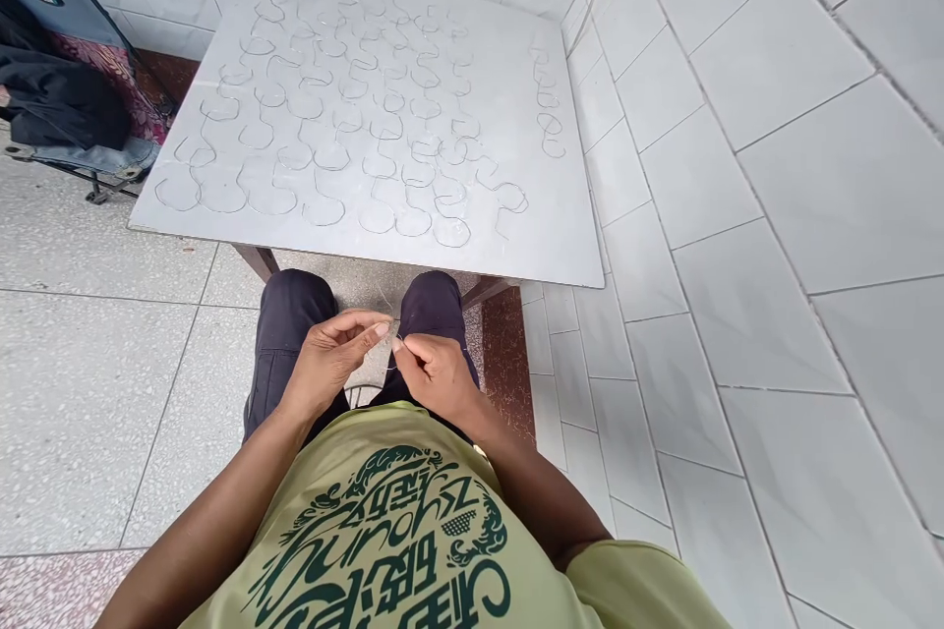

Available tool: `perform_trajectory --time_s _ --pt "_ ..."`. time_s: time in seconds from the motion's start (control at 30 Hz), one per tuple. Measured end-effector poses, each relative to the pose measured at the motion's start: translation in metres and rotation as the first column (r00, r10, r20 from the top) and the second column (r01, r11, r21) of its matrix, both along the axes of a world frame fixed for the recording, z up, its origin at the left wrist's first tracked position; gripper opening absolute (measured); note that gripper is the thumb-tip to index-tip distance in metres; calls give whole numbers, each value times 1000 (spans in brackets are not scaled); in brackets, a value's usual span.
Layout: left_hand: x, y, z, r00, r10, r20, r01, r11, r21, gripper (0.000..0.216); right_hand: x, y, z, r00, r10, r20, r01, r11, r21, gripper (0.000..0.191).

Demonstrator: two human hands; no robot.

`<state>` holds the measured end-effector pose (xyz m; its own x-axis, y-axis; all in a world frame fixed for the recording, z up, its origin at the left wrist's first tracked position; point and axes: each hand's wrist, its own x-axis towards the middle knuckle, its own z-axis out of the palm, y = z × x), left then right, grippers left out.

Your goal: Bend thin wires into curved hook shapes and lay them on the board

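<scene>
Basically, left hand (331,354) has thumb and fingertips pinched narrow on a thin, pale, wire-like strand (386,296); right hand (439,373) is just beside it, thumb and forefinger closed on the same strand as far as I can tell, contact mostly hidden. Strand sits between the hands, over the gap between the knees of the dark trousers (295,305), one end sticking up, a bit curving below. Main risk, my guess: grip is tiny and strand looks springy, so one loose fingertip and it flicks out and drops onto the speckled pale floor (81,383), hard to spot there. Uneven pressure could also kink it. Beyond the knees, a white flat-topped table (564,241) carries rows of thin, grey, curved wire pieces (323,224); several near the front overlap, so they'd likely snag if one got lifted, or scatter if a knee bumped the table.
</scene>
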<state>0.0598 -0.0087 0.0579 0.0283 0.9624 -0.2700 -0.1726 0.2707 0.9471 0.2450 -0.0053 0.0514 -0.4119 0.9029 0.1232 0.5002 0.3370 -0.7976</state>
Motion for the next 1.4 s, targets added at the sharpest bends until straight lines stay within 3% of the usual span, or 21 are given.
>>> perform_trajectory --time_s 0.13,0.37,0.53,0.83,0.93,1.03,1.13,1.23,1.33,1.4 --pt "-2 -5 11 988 57 -146 -40 993 114 35 -1 1 -3 976 -89 199 39 969 243 46" --pt "-1 -8 19 985 110 -133 -110 994 10 39 -6 1 -7 908 -130 399 -64 897 438 39" --pt "0 -6 17 989 135 -52 -134 991 20 34 -8 0 -8 892 -130 433 -93 884 457 39" --pt "-11 -10 8 978 128 167 -107 986 -125 32 -7 -3 -9 894 -117 433 -119 869 480 40" --pt "-13 -8 13 965 146 217 -121 985 -124 31 -6 -6 -3 922 -63 382 -86 929 361 41" --pt "-17 -7 17 963 147 227 -139 989 -48 28 -3 -10 3 984 10 176 -34 990 136 31" --pt "-21 -7 17 964 124 233 -137 990 39 24 -1 -10 2 996 -67 -59 60 992 -113 36" --pt "-23 -8 15 967 63 246 -89 991 96 23 0 -3 -6 948 -199 -249 83 909 -408 47" --pt "-23 -9 12 968 -11 252 -22 992 128 25 -2 6 -16 865 -245 -437 -143 716 -684 54" --pt "-23 -9 10 966 -56 254 18 989 149 25 -4 8 -19 807 -242 -538 -319 588 -743 52"
